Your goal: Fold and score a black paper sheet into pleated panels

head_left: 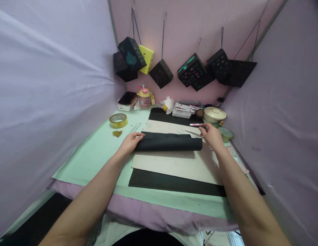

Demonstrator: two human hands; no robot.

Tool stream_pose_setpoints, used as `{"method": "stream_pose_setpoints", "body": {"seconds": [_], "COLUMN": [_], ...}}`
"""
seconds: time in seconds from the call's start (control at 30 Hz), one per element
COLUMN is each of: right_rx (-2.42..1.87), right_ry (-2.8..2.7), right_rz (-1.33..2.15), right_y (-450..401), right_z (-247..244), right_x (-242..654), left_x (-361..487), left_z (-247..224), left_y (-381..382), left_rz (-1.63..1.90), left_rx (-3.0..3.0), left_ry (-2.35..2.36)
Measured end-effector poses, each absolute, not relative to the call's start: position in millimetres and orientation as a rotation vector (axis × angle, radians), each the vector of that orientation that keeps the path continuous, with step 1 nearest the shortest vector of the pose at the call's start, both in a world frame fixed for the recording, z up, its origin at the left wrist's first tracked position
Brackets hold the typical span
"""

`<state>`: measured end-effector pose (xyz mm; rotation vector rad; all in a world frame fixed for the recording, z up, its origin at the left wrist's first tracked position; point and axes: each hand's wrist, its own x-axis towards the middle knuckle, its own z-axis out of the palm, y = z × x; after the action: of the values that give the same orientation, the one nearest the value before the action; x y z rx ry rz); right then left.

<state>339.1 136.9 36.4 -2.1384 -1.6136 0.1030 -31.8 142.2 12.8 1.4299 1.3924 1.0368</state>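
A dark sheet of black paper (169, 143), curled over into a roll-like fold, lies across a pale board (171, 165). My left hand (130, 141) pinches its left end between thumb and fingers. Beyond the paper's right end, my right hand (211, 135) is closed around scissors (193, 133), whose slim blades point left over the board; the handles are hidden in the fingers. Close by these fingers is a white and red marker (196, 124). Under the board, more black card (174, 182) shows at the front and back.
On the green table cover (94, 160) are a tape roll (118, 120), a dried leaf (117, 133) and a clear ruler (135, 128). At the back stand a yellow-lidded bottle (145, 99), a box of markers (183, 111) and a lidded bowl (214, 114). Black boxes (161, 73) hang above.
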Motion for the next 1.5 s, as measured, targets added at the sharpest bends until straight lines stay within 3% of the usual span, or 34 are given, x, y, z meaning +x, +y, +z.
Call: {"method": "stream_pose_setpoints", "body": {"seconds": [0.1, 0.23, 0.5, 0.97, 1.13, 1.5], "right_rx": [-1.579, -1.328, -1.402, -1.433, -1.454, -1.434], "right_ry": [-1.678, -2.108, -2.286, -2.255, -2.245, -2.263], "right_rz": [-0.092, -0.346, -0.456, -0.416, -0.411, -0.375], "right_y": [100.0, 65.9, 68.4, 75.6, 76.6, 79.8], "right_z": [52.5, 55.6, 23.3, 11.8, 13.3, 10.3], "right_x": [328.5, 293.1, 257.2, 267.0, 271.8, 274.0], "left_x": [-31.1, -30.2, -32.6, -41.1, -48.5, -40.2], "left_z": [13.1, 13.9, 9.9, 19.9, 20.7, 28.6], "left_y": [142.8, 142.8, 142.7, 136.1, 134.8, 119.9], "left_rz": [0.995, 0.999, 1.054, 1.217, 1.344, 0.908], "left_rx": [1.342, 1.326, 1.297, 1.183, 1.529, 2.630], "left_ry": [1.365, 1.383, 1.329, 1.159, 1.017, 1.122]}}
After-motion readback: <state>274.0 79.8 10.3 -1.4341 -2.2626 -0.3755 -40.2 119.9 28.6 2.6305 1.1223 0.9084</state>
